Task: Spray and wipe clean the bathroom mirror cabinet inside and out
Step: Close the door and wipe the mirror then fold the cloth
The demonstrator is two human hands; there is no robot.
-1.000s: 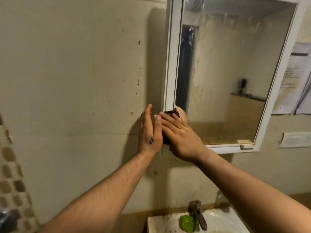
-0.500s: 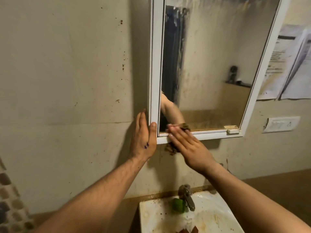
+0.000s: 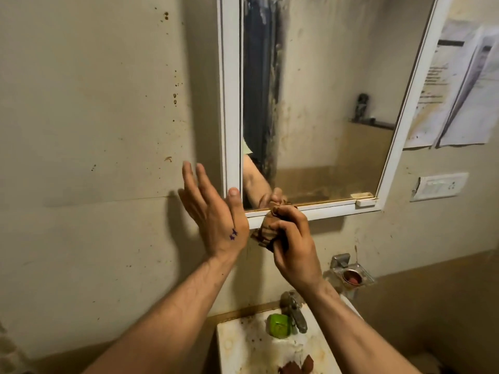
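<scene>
Cloth (image 3: 266, 233) gripped in right hand (image 3: 293, 247) at cabinet (image 3: 231, 103) corner — left hand (image 3: 216, 214) splayed alongside.

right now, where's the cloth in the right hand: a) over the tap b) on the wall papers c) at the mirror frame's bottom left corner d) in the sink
C: the right hand grips the cloth at the lower left corner of the mirror frame.

We saw a glossy, streaked glass mirror (image 3: 324, 103), its smooth plastic frame (image 3: 231, 103), a crumpled rough cloth (image 3: 266, 233) and a dull metal tap (image 3: 295, 311).
</scene>
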